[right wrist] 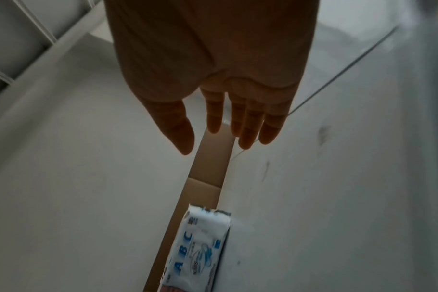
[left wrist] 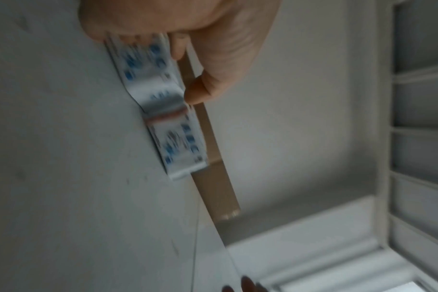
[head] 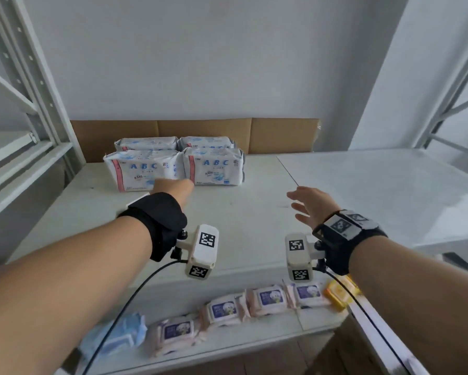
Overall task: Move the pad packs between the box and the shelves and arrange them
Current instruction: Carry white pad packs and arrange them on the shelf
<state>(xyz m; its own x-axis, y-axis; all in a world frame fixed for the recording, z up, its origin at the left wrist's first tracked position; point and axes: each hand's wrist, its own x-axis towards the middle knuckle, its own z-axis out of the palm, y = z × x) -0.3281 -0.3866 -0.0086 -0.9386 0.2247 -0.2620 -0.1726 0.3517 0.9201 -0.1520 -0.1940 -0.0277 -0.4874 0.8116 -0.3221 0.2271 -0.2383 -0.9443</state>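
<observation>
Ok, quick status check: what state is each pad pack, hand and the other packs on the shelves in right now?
ABC pad packs: four, upright, two rows on the shelf.
Left hand: at the front-left pack, grip unclear.
Right hand: open, fingers spread, holding nothing.
Cardboard: standing against the wall.
Wipe packs: lying in a row on the lower shelf.

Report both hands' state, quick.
Left hand: at the front-left pad pack, grip cannot be told.
Right hand: open, holding nothing.
</observation>
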